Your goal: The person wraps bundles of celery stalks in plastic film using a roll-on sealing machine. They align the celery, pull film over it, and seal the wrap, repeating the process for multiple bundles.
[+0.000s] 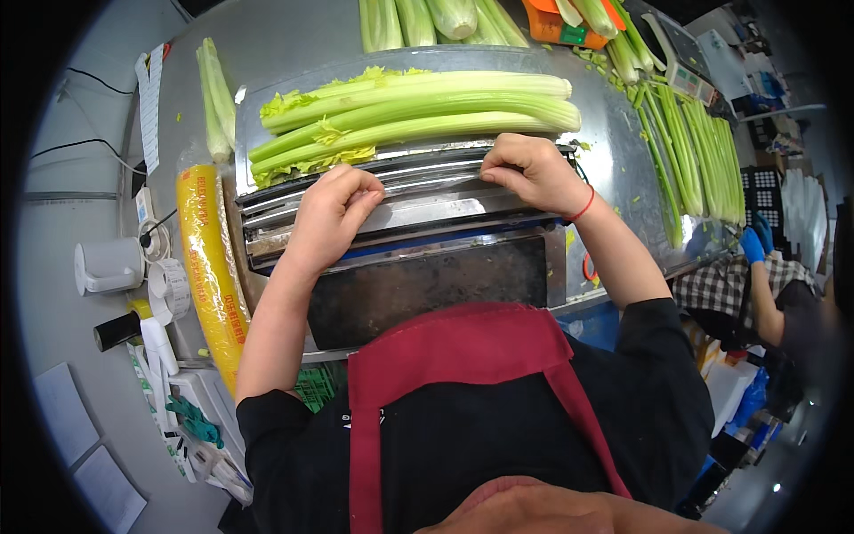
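My left hand [340,210] and my right hand [534,170] are over the rollers of a cling film wrapping machine [427,217]. The thumb and fingers of each are pinched together on what looks like the edge of clear cling film [430,179] stretched between them; it is hard to make out against the shiny metal. Just beyond, several celery stalks [413,110] lie side by side across the machine's tray [243,137], leafy ends left, pale bases right. Nearest me is the machine's dark, stained plate [434,287].
A yellow film roll [207,260] lies left, near a celery piece [217,100] and a white jug [109,267]. More celery [427,23] lies at the back, with an orange container [567,23], a scale [684,60] and stalks [700,157] on the right. A co-worker's blue-gloved hands [754,243] show far right.
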The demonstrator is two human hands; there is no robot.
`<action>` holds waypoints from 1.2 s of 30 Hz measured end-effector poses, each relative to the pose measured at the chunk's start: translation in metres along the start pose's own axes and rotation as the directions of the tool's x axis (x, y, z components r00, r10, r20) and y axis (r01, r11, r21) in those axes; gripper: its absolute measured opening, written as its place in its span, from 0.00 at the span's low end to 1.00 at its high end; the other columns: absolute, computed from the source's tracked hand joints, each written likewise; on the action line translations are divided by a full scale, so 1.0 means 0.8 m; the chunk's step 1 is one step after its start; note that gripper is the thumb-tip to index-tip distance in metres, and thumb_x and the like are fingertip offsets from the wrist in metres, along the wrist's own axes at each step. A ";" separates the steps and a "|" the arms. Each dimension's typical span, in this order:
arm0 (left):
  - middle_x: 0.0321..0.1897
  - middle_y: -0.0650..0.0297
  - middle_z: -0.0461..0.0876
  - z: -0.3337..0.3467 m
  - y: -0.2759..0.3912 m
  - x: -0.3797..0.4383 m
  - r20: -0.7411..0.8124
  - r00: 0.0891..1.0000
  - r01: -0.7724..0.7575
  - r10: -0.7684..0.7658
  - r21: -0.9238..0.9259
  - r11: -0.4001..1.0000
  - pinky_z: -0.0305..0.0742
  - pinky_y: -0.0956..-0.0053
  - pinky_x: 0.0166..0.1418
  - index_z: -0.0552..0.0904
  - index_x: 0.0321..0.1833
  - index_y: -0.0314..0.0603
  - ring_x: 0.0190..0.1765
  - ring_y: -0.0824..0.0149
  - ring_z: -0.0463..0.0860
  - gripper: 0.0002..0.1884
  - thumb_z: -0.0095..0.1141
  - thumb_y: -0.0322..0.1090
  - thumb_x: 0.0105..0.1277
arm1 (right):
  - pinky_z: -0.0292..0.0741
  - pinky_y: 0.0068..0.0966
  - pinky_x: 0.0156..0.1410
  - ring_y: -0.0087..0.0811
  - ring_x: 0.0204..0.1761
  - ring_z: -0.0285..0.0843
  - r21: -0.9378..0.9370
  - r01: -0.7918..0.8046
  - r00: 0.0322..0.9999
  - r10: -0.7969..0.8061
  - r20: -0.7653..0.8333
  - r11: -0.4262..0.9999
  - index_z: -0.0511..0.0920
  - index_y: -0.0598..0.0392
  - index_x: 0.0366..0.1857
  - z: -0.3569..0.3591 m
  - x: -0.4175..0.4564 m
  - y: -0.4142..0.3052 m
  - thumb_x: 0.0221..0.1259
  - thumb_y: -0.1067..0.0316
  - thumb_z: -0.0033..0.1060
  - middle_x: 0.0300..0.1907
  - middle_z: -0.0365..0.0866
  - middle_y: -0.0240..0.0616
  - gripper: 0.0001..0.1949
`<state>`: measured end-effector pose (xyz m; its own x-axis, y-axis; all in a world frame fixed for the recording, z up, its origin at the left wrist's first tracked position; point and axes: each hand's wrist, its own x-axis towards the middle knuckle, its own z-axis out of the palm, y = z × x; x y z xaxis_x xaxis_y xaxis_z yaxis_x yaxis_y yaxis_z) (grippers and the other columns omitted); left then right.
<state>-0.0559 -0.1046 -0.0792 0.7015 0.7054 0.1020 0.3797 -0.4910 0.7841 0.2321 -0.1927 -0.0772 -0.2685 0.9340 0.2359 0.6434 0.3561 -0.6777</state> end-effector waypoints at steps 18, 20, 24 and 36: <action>0.40 0.57 0.77 0.023 0.002 0.010 0.013 0.980 -0.198 0.198 0.172 0.965 0.72 0.65 0.49 0.80 0.32 0.40 0.49 0.54 0.76 0.04 0.62 0.30 0.57 | 0.75 0.36 0.37 0.42 0.33 0.79 -0.052 -0.002 1.000 0.001 -0.018 0.999 0.83 0.50 0.27 0.029 0.005 0.006 0.55 0.64 0.64 0.27 0.77 0.38 0.04; 0.37 0.55 0.78 0.033 -0.002 0.014 0.079 0.968 -0.249 0.237 0.260 0.933 0.73 0.62 0.47 0.79 0.38 0.41 0.45 0.52 0.77 0.06 0.60 0.29 0.59 | 0.75 0.34 0.35 0.41 0.29 0.79 -0.202 0.079 0.991 -0.099 -0.095 0.976 0.83 0.54 0.28 0.028 0.003 0.003 0.53 0.67 0.67 0.25 0.78 0.39 0.04; 0.34 0.55 0.77 0.033 -0.009 0.000 0.021 0.968 -0.237 0.250 0.405 0.883 0.75 0.59 0.41 0.79 0.42 0.42 0.42 0.52 0.78 0.07 0.59 0.29 0.61 | 0.75 0.34 0.28 0.37 0.26 0.77 -0.374 0.179 0.983 -0.177 0.040 0.910 0.75 0.47 0.19 0.039 0.030 0.004 0.49 0.62 0.60 0.29 0.72 0.32 0.07; 0.30 0.57 0.76 0.037 0.015 0.022 0.206 0.938 -0.344 0.280 0.444 0.827 0.73 0.60 0.44 0.82 0.37 0.40 0.39 0.52 0.76 0.07 0.62 0.27 0.55 | 0.74 0.37 0.24 0.40 0.25 0.81 -0.577 0.346 0.938 -0.275 0.211 0.739 0.79 0.50 0.26 0.041 0.020 0.000 0.51 0.63 0.55 0.30 0.76 0.36 0.06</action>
<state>-0.0213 -0.1134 -0.0861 0.8883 0.4187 0.1889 0.3404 -0.8761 0.3414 0.2043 -0.1786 -0.0964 -0.5799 0.7720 0.2602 0.7966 0.6042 -0.0173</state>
